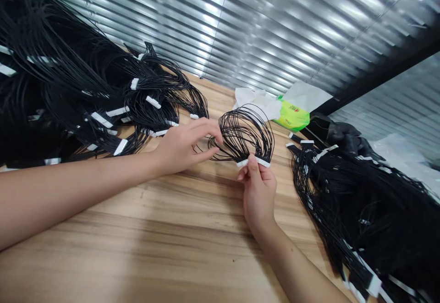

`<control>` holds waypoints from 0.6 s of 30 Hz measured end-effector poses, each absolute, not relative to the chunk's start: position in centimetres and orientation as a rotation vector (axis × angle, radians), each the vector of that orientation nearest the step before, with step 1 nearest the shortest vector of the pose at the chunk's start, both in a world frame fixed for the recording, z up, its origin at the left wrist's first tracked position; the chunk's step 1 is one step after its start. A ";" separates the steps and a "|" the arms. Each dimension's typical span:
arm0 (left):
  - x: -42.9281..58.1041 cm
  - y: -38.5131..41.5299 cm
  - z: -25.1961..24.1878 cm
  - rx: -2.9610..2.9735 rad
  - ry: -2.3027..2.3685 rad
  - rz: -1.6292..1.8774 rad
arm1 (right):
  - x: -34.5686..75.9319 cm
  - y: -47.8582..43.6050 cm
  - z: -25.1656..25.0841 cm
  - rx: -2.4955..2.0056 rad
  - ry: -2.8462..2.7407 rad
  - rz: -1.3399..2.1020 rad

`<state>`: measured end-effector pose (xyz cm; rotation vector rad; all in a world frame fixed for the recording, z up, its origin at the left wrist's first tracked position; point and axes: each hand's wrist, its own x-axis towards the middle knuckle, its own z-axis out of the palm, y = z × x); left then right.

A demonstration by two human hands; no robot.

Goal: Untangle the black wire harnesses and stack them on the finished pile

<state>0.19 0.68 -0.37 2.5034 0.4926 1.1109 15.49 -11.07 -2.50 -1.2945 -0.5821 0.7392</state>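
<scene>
Between thumb and fingers, my right hand (258, 188) pinches the long white connector (264, 162) of a wire harness. Its thin black wires (266, 131) arch up and over to the left in loose loops above the tabletop. My left hand (192, 145) is at the left side of these loops, thumb and forefinger apart with a gap between them. Whether its fingertips touch the wires I cannot tell. The harness's other end is hidden behind the left hand or among the loops.
A large heap of black wire harnesses (68, 74) with white connectors lies to the left. Another pile (374, 202) fills the right side. Near the corrugated metal wall (192, 14) are white tissues (252, 99) and a green tissue pack (292, 115), on the wooden table (154, 243).
</scene>
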 end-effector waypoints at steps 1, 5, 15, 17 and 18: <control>0.1 0.7 -0.4 2.555 0.425 1.104 | 15.5 -11.1 -2.5 -1.292 -0.581 0.741; -0.1 0.7 -0.3 2.837 0.271 1.073 | 15.3 -11.1 -2.3 -1.324 -0.629 0.760; 0.1 0.5 0.0 3.121 0.239 1.120 | 15.2 -11.1 -2.1 -1.343 -0.662 0.788; 0.1 0.5 0.1 3.124 0.243 1.106 | 15.2 -11.1 -2.2 -1.349 -0.663 0.794; 0.1 0.4 0.2 3.118 0.252 1.091 | 15.2 -11.1 -2.2 -1.356 -0.664 0.795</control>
